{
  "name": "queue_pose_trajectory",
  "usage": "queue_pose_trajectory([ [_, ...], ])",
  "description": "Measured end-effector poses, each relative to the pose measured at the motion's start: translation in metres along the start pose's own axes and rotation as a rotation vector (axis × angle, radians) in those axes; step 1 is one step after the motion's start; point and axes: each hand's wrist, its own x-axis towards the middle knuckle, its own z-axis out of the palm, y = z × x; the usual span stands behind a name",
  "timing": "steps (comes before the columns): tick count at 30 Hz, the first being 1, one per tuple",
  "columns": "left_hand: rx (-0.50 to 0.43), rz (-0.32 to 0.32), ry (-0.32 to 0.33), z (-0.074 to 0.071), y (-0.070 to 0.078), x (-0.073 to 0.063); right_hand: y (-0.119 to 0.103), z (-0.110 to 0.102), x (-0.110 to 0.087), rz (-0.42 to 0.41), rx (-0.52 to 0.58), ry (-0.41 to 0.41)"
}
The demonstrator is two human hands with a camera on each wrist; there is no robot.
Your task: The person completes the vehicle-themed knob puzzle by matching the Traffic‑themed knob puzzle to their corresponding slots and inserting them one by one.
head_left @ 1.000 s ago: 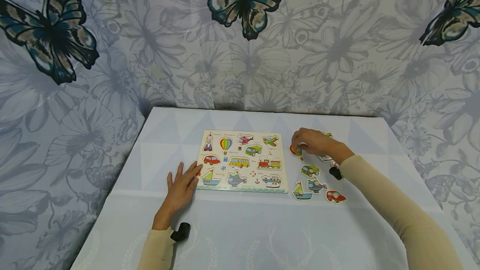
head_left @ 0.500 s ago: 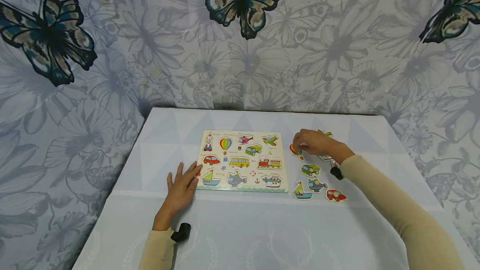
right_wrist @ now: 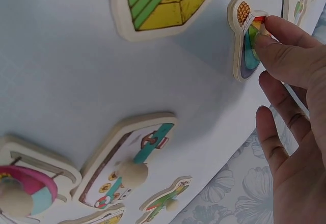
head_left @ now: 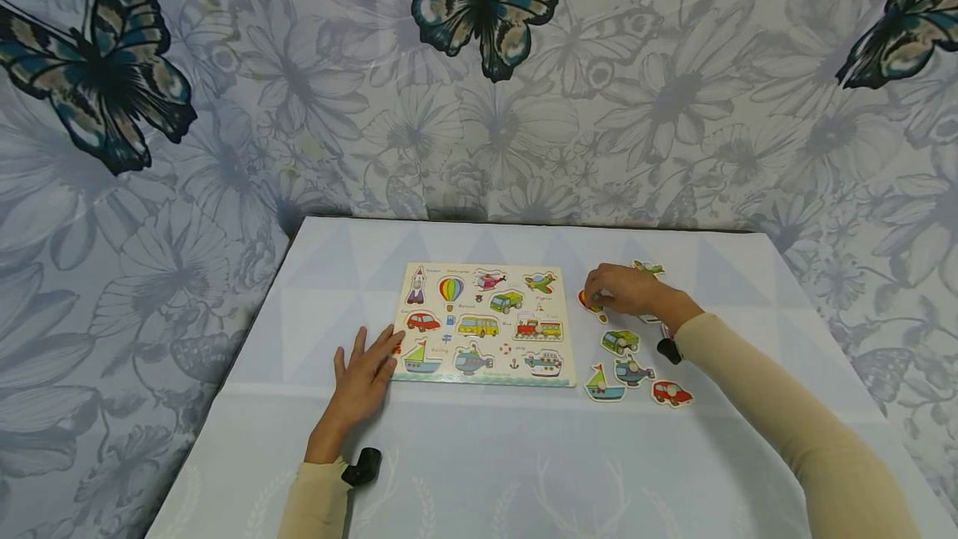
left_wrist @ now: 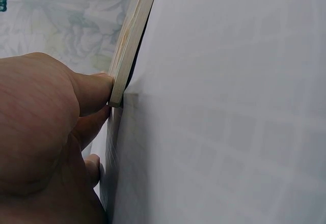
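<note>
A wooden puzzle board [head_left: 479, 382] printed with vehicles lies flat on the table. My left hand [head_left: 362, 377] rests at its left edge with fingers extended; in the left wrist view the thumb touches the board's corner [left_wrist: 117, 99]. To the right of the board, my right hand [head_left: 627, 288] pinches the small knob of a hot-air balloon puzzle piece [right_wrist: 249, 56] between thumb and index finger. In the right wrist view the balloon piece appears to lie on the table, and the other fingers hold nothing. The hand partly covers the balloon in the head view.
Loose knobbed pieces lie nearer me: a green truck [head_left: 620, 342], a submarine [head_left: 633, 370], a sailboat [head_left: 603, 386] and a red car [head_left: 671, 393]. A plane [head_left: 648, 267] lies behind the right hand. A ship piece [right_wrist: 112, 168] and pink helicopter [right_wrist: 38, 183] show in the right wrist view.
</note>
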Motion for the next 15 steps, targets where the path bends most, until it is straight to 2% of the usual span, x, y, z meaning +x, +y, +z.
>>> queue_pose_trajectory([
  [15, 0.003, 0.001, -0.003, 0.0000, -0.0001, 0.0006, -0.0023, 0.0020, 0.0007, -0.030, 0.069, 0.002],
])
